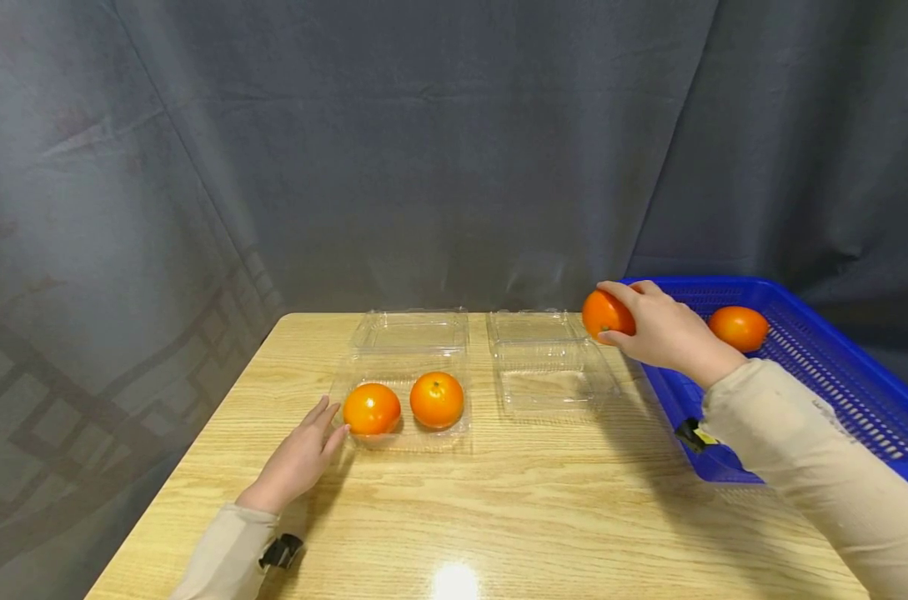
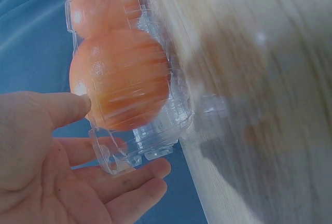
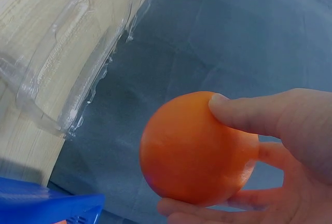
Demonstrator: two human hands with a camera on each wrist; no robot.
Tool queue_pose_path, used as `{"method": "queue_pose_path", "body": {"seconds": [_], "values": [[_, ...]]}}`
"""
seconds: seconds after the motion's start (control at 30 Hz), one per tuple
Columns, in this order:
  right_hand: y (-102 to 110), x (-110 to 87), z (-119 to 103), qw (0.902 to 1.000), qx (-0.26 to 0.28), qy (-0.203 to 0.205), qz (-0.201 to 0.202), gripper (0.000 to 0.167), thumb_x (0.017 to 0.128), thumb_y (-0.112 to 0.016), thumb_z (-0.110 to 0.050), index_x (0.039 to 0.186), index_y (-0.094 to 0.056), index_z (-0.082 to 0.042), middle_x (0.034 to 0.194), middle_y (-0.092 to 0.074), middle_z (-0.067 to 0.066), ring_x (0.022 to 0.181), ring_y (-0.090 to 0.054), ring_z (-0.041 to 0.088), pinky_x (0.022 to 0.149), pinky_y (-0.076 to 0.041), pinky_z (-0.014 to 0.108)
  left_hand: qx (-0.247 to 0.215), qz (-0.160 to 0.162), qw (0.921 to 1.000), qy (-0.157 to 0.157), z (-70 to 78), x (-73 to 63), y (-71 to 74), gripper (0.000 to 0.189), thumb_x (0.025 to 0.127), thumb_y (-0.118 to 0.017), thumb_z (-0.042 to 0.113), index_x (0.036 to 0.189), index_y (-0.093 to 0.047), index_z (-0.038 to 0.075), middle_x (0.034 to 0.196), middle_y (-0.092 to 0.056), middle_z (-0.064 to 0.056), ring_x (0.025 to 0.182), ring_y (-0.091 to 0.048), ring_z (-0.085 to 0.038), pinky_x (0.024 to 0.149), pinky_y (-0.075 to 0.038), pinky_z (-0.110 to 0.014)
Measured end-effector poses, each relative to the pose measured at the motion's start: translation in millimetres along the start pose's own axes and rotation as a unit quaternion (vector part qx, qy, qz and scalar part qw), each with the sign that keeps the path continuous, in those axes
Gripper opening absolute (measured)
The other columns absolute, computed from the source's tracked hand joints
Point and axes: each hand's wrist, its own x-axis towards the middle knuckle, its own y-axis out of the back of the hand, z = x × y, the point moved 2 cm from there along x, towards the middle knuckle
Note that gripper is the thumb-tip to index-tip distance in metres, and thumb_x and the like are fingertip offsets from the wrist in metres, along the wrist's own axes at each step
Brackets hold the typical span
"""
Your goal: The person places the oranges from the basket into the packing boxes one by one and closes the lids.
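Right of centre in the head view, the right hand point(image 1: 664, 329) has thumb and fingers clamped round an orange fruit point(image 1: 604, 317), held up near the blue basket point(image 1: 821, 367); good handling here probably means a broad, light grip at the fruit's fullest part, keeping it clear of the basket rim and the thin walls of the empty clear container point(image 1: 547, 387) at centre right; down at lower left, the left hand point(image 1: 296, 462) has its fingers apart at the edge of the filled clear container point(image 1: 434, 443), a good spot to steady it without bending the plastic; whether the thumb meets fruit or plastic, one cannot tell; and on lettering, no brand or label reads anywhere; the yellow patch by the black wrist strap point(image 1: 694, 435) is too small to make out!
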Motion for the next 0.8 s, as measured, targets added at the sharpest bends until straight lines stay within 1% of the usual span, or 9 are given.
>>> {"method": "queue_pose_path", "body": {"seconds": [0.27, 0.43, 0.67, 0.8], "values": [[-1.5, -0.2, -6.0, 1.0, -0.001, 0.005, 0.005, 0.065, 0.085, -0.066, -0.03, 0.14, -0.037, -0.009, 0.126, -0.045, 0.034, 0.09, -0.058, 0.046, 0.07, -0.052, 0.056, 0.0, 0.0, 1.0, 0.001, 0.0, 0.2, -0.1, 0.052, 0.099, -0.044, 0.023, 0.136, -0.038, -0.012, 0.146, -0.027, -0.034, 0.128, -0.038, -0.049, 0.101, -0.039, -0.057], [-2.3, 0.0, -9.0, 0.9999, -0.001, 0.012, 0.01, 0.064, 0.085, -0.067, -0.028, 0.14, -0.038, -0.01, 0.125, -0.046, 0.033, 0.09, -0.059, 0.046, 0.07, -0.052, 0.056, 0.003, 0.006, 1.0, -0.003, 0.0, 0.3, -0.5, 0.052, 0.098, -0.045, 0.023, 0.135, -0.039, -0.013, 0.145, -0.028, -0.034, 0.127, -0.04, -0.049, 0.1, -0.04, -0.057], [-2.9, -0.2, -13.0, 0.9996, -0.005, 0.017, 0.02, 0.064, 0.084, -0.067, -0.028, 0.139, -0.04, -0.011, 0.124, -0.047, 0.032, 0.093, -0.059, 0.047, 0.069, -0.052, 0.057, 0.004, 0.011, 0.9999, -0.007, 0.1, 0.0, -0.3, 0.051, 0.098, -0.045, 0.023, 0.135, -0.039, -0.013, 0.145, -0.029, -0.034, 0.127, -0.04, -0.049, 0.1, -0.041, -0.056], [-4.0, -0.4, -14.8, 0.9995, -0.004, 0.023, 0.021, 0.064, 0.084, -0.067, -0.028, 0.139, -0.04, -0.01, 0.123, -0.048, 0.032, 0.093, -0.059, 0.046, 0.072, -0.051, 0.058, 0.003, 0.007, 1.0, -0.005, -0.1, -0.3, -0.3, 0.051, 0.098, -0.045, 0.023, 0.135, -0.039, -0.012, 0.145, -0.028, -0.034, 0.127, -0.04, -0.049, 0.1, -0.041, -0.056]]}}
